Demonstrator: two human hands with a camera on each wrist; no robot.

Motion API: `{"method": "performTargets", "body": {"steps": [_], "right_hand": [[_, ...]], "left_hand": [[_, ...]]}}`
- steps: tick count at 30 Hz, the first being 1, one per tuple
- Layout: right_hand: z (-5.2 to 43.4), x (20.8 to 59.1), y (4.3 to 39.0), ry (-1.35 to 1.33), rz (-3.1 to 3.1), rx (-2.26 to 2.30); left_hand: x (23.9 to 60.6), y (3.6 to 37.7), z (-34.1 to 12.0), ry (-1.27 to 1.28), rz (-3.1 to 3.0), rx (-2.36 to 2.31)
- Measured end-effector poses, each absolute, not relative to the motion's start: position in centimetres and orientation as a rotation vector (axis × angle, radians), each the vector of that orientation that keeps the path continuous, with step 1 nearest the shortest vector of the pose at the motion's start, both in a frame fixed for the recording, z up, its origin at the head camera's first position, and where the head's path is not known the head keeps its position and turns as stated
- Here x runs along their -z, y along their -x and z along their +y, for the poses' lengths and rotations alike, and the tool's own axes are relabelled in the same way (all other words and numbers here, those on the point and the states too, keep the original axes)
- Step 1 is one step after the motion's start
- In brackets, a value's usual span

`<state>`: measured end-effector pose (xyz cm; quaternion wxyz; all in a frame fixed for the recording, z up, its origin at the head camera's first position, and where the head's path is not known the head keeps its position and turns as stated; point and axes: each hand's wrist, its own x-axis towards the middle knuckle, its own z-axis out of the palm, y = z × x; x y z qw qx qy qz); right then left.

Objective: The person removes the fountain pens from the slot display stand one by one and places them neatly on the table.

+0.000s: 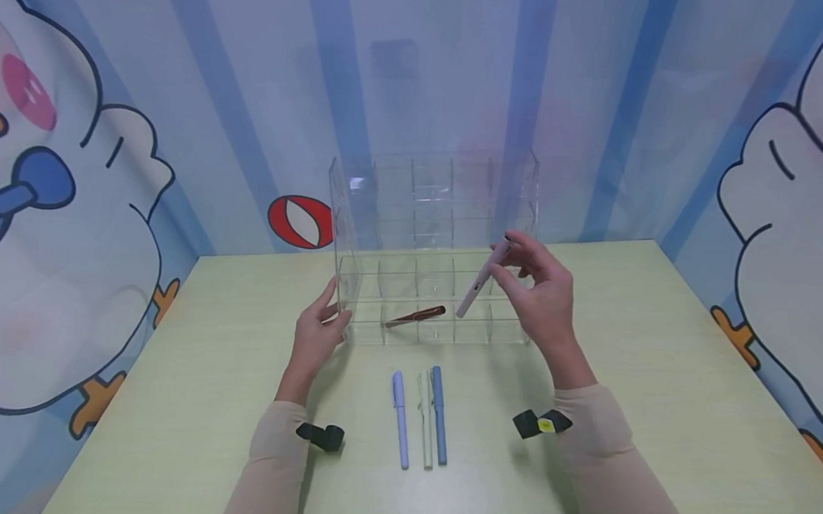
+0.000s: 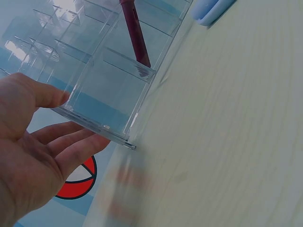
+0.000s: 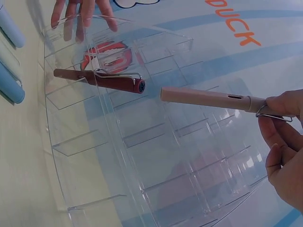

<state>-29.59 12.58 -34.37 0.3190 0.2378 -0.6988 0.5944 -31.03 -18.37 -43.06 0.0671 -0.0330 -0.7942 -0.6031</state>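
Observation:
A clear acrylic organizer (image 1: 431, 246) with many compartments stands on the pale green table (image 1: 658, 355). My left hand (image 1: 318, 331) rests with straight fingers (image 2: 71, 153) against its left front corner (image 2: 128, 142). My right hand (image 1: 544, 291) pinches a pale pink pen (image 1: 482, 278) by its clip end, tilted with the tip over a front compartment; in the right wrist view the pale pink pen (image 3: 208, 98) hovers just above the dividers. A dark red pen (image 1: 417, 316) lies in a front compartment, and the dark red pen (image 3: 102, 79) shows beside the pink one.
Three pens lie side by side on the table in front of the organizer: a lilac pen (image 1: 400, 418), a pale green pen (image 1: 425, 419) and a blue pen (image 1: 439, 414). A cartoon-printed backdrop (image 1: 109, 156) encloses the table on three sides.

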Motion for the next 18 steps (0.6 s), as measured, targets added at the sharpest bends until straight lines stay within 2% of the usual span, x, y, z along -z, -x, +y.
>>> {"method": "performTargets", "body": {"steps": [18], "right_hand": [[13.04,33.81,29.14,-0.651,-1.901,-1.676]], "left_hand": [[43.06,31.01,-18.27,0.059,-2.401,1.821]]}}
